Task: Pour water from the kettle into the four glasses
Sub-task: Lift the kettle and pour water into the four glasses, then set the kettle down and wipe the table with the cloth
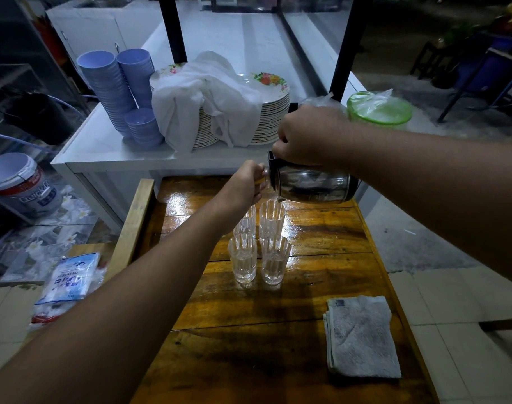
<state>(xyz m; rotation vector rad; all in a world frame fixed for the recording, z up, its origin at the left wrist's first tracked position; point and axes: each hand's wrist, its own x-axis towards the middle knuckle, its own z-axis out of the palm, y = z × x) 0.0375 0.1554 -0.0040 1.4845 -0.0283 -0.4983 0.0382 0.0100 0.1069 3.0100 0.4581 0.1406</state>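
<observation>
A steel kettle (313,186) with a black rim lies tipped on its side above the wooden table (278,310). Its spout hangs just over the far right glass (271,218). My right hand (310,135) grips the kettle's handle from above. My left hand (247,185) is closed on the lid at the kettle's left end. Four ribbed clear glasses stand in a tight square. The near left glass (243,262) and near right glass (275,260) hold water. My left arm partly hides the far left glass (246,224).
A folded grey cloth (362,336) lies on the table at the near right. Behind the table, a white counter (103,147) carries stacked blue bowls (114,88), floral plates (273,112) under a white cloth, and a green container (378,110). Plastic bags (68,281) and a bucket (18,182) sit left.
</observation>
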